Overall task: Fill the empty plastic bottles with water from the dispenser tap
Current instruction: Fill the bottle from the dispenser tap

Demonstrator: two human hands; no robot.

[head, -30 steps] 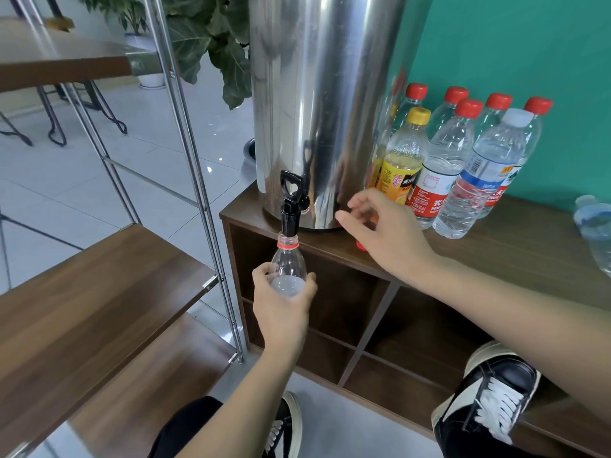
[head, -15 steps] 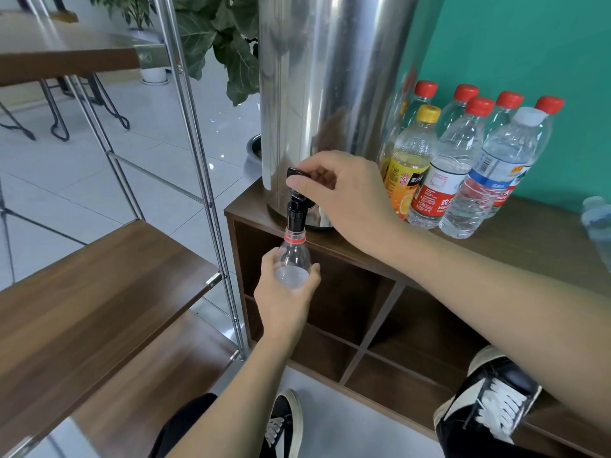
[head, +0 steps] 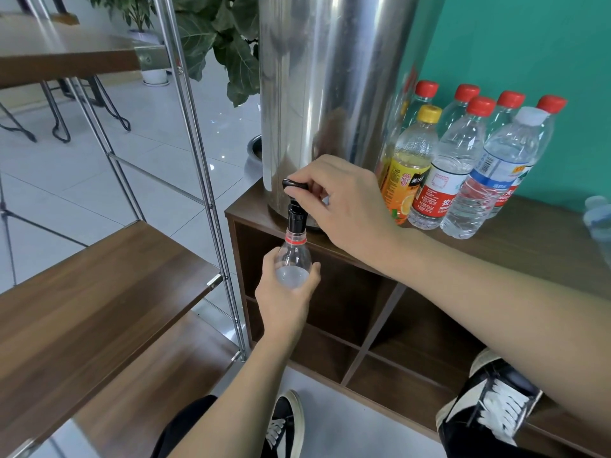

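A tall steel dispenser [head: 327,94] stands on the left end of a wooden cabinet [head: 529,246]. Its black tap [head: 296,217] juts over the cabinet's front edge. My right hand [head: 340,206] grips the tap's black lever [head: 294,184] with thumb and fingers. Directly under the spout my left hand [head: 284,302] holds a clear uncapped bottle [head: 294,259] with a red neck ring, its mouth up against the spout. The bottle's lower part is hidden in my hand.
Several capped bottles [head: 463,160] with red, yellow and white lids stand to the right of the dispenser against a teal wall. Another bottle [head: 600,216] lies at the right edge. A metal-framed wooden shelf rack [head: 99,285] stands at left. My shoes rest below.
My right hand rose from the cabinet top to the tap lever and took hold of it. The lever now lies tipped forward. My left hand kept the bottle under the spout.
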